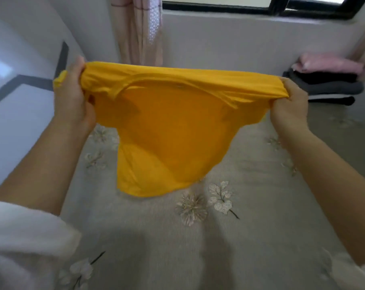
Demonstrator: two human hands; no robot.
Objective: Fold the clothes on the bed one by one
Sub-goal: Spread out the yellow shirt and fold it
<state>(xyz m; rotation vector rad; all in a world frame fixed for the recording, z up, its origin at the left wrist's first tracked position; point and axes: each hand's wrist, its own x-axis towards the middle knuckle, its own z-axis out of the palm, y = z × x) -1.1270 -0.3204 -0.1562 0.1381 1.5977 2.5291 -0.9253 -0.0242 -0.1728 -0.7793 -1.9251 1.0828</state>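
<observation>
yellow shirt (167,132) held up, spread, hanging above bed (250,237)

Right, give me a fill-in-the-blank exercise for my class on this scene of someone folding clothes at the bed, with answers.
1. The left hand and the right hand both grip a shirt coloured ____.
2. The bed cover below it is printed with ____.
3. The folded pile at the far right is topped by something coloured ____.
Missing words: yellow; flowers; pink.
</observation>
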